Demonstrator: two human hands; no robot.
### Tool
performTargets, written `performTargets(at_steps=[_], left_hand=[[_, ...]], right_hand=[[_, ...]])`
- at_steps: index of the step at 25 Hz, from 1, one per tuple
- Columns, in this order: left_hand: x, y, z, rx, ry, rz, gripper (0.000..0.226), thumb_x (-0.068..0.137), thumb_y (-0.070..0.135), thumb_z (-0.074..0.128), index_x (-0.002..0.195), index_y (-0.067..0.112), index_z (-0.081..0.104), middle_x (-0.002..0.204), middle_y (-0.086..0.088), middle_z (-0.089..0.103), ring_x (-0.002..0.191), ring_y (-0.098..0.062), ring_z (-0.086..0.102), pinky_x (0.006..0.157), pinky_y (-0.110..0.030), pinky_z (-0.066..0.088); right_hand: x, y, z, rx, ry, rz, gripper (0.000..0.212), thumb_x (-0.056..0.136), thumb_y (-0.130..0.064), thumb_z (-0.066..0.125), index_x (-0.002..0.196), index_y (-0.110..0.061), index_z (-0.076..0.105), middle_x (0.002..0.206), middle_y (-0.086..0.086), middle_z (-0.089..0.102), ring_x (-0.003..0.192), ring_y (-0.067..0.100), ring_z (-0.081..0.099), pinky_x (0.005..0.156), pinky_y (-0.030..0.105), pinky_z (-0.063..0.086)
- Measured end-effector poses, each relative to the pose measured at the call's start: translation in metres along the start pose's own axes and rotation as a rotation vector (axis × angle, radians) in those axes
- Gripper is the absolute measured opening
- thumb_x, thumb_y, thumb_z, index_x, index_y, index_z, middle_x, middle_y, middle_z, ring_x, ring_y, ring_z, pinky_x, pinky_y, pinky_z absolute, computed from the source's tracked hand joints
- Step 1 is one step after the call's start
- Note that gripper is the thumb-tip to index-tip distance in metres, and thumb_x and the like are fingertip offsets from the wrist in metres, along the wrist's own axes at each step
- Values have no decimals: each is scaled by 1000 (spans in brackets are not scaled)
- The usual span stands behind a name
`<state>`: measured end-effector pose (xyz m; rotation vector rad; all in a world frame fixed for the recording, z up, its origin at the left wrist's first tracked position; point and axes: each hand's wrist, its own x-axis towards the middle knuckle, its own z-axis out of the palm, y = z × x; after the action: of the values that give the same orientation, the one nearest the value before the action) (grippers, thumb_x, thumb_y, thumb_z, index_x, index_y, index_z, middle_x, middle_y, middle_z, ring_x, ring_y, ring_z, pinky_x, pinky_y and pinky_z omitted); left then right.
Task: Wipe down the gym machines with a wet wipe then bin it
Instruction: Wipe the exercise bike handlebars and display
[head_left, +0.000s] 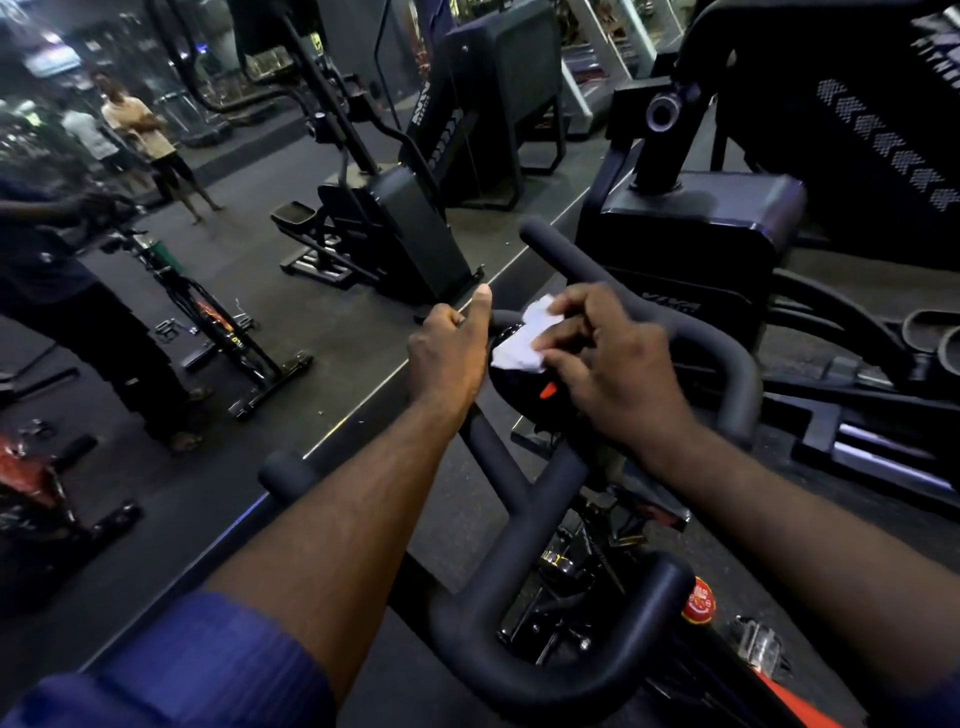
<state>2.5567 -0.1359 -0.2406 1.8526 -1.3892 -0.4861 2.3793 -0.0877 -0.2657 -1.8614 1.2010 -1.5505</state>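
Fingers of the right hand (613, 364) pinch the white wet wipe (519, 343) and press it on the black console (511, 392), which sits in the middle of the handlebar (566, 254). The left hand (449, 358), at 9 o'clock from the wipe, grips the handlebar with curled fingers, the thumb pointing up. A red button (548, 389) sits at 5 o'clock from the wipe. Another machine (405, 223) stands on the floor at 11 o'clock.

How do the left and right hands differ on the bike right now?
The left hand curls round the handlebar with its thumb raised, while the right hand pinches the white wipe. The left hand holds no wipe, whereas the right hand presses its wipe against the centre console. Both are bare and reach forward over the bars.
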Motion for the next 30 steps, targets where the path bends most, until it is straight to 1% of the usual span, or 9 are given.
performTargets(at_steps=[2, 4, 7, 13, 21, 23, 26, 28, 30], left_hand=[[-1, 1, 0, -8, -12, -18, 61, 97, 76, 39, 87, 20, 61, 92, -5, 67, 89, -26, 63, 80, -41, 51], [0, 1, 0, 11, -17, -16, 61, 100, 73, 35, 92, 18, 61, 96, -6, 66, 89, -26, 60, 76, -39, 44], [0, 3, -1, 36, -27, -7, 54, 106, 64, 32, 101, 16, 58, 103, -9, 62, 89, -26, 53, 75, -36, 35], [-1, 1, 0, -62, 1, -12, 57, 108, 58, 32, 118, 15, 67, 118, -15, 67, 111, -34, 60, 90, -41, 44], [1, -2, 2, -144, 13, -35, 55, 107, 57, 34, 119, 16, 69, 122, -14, 68, 115, -34, 60, 103, -45, 46], [1, 0, 2, -154, 6, -35, 54, 110, 52, 33, 119, 12, 69, 124, -16, 67, 117, -35, 59, 98, -41, 44], [-1, -2, 0, -153, 6, -6, 48, 113, 44, 32, 127, 12, 65, 128, -16, 65, 118, -33, 58, 85, -34, 36], [-5, -3, 0, -145, -5, 27, 54, 109, 48, 31, 134, 11, 62, 131, -17, 65, 121, -36, 58, 95, -36, 42], [-8, 2, -2, -234, 19, -38, 70, 98, 66, 27, 124, 16, 69, 123, -16, 70, 115, -38, 64, 103, -51, 48]], right_hand=[[-3, -5, 0, 2, -95, 2, 47, 83, 5, 77, 115, -23, 58, 90, -8, 78, 87, 4, 74, 83, 27, 60], [4, -6, -2, 8, -60, 22, 47, 81, 5, 79, 116, -23, 62, 87, -9, 78, 84, 3, 74, 82, 30, 62], [8, -12, -2, -31, -113, -27, 49, 79, 2, 81, 121, -18, 66, 87, -10, 78, 85, 2, 74, 82, 22, 58], [7, -7, -2, 27, -72, 69, 50, 80, 2, 81, 122, -21, 68, 84, -9, 78, 84, 3, 74, 83, 29, 61], [9, -1, 4, 26, -34, 98, 60, 79, -2, 85, 133, -23, 68, 85, -10, 78, 83, -3, 73, 77, 8, 50], [9, -1, 8, 20, 17, 29, 50, 82, -7, 86, 128, -21, 75, 91, -7, 79, 84, -1, 72, 77, 14, 55], [12, -3, 10, -90, -128, -268, 26, 88, -17, 82, 114, -20, 82, 107, 1, 72, 96, 9, 68, 87, 21, 53], [29, -3, 9, -171, -245, -348, 16, 93, -20, 75, 108, -18, 82, 113, 3, 65, 104, 13, 63, 94, 23, 49], [53, 2, 5, -232, -286, -241, 12, 98, -22, 67, 101, -18, 78, 102, -3, 70, 96, 8, 64, 91, 30, 51]])
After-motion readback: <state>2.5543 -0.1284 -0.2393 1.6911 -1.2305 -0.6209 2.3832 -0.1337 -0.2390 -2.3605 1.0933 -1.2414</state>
